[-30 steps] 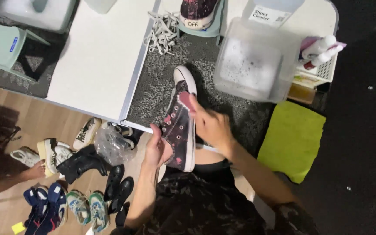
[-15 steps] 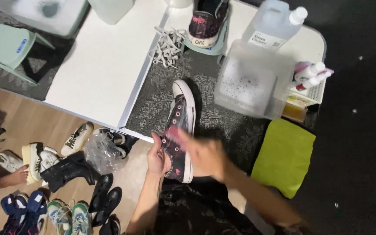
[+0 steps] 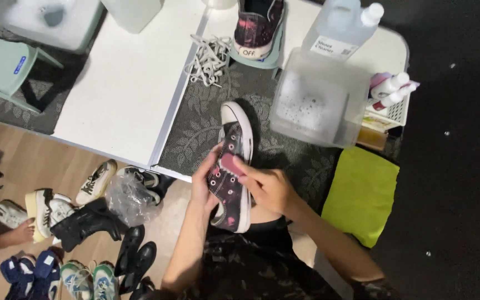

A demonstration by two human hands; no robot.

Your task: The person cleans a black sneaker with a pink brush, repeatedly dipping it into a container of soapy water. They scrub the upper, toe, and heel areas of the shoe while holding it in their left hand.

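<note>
- Head view: your left hand [image 3: 204, 183] grips the dark shoe [image 3: 230, 178] with the pink splashes. Your fingers wrap round its side and hold it over the edge of the grey leafy mat [image 3: 195, 128], just above your lap.
- Your right hand [image 3: 268, 186] pinches a small pink eraser [image 3: 230, 164] and presses it on the side of the shoe. Your fingers are bent tight round it.
- What could go wrong: the eraser is small, so if you push too hard it may slip out of your fingers and drop to the floor.
- The shoe's toe points away from you and only one hand holds it. A hard rub could twist it loose.
- The clear tub [image 3: 319, 100] of soapy water sits just past the toe. A big push forward could bump it and spill it.
- Hand pose: both arms come up from the bottom, elbows bent, and your hands meet at the middle of the shoe. Your left wrist bends in. Your right hand lies on top, knuckles up.
</note>
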